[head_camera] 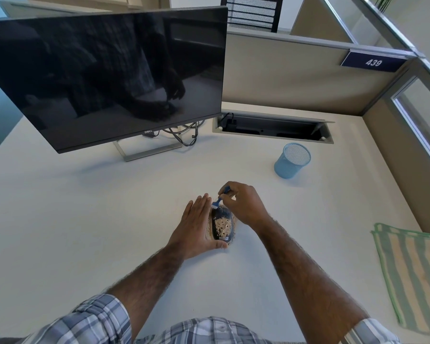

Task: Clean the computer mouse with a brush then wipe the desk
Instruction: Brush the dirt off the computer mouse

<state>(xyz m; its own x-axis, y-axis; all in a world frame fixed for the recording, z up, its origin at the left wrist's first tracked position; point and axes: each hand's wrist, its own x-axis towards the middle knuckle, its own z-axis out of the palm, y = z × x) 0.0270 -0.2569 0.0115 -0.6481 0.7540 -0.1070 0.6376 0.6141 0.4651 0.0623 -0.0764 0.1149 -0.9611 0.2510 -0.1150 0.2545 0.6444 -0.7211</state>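
Note:
A dark computer mouse (222, 225) lies on the white desk (85, 219), its back speckled with tan crumbs. More crumbs lie on the desk around it. My left hand (196, 224) rests flat-fingered against the mouse's left side, thumb curled under its near end. My right hand (243, 203) pinches a small blue brush (220, 198), whose white bristles touch the far end of the mouse. A green and tan striped cloth (410, 269) lies flat at the right edge of the desk.
A dark Dell monitor (104, 78) on a metal stand fills the back left, cables behind it. An open cable tray (273, 126) is set into the desk at the back. A blue mesh cup (292, 161) stands right of centre. Beige partition walls close the back and right.

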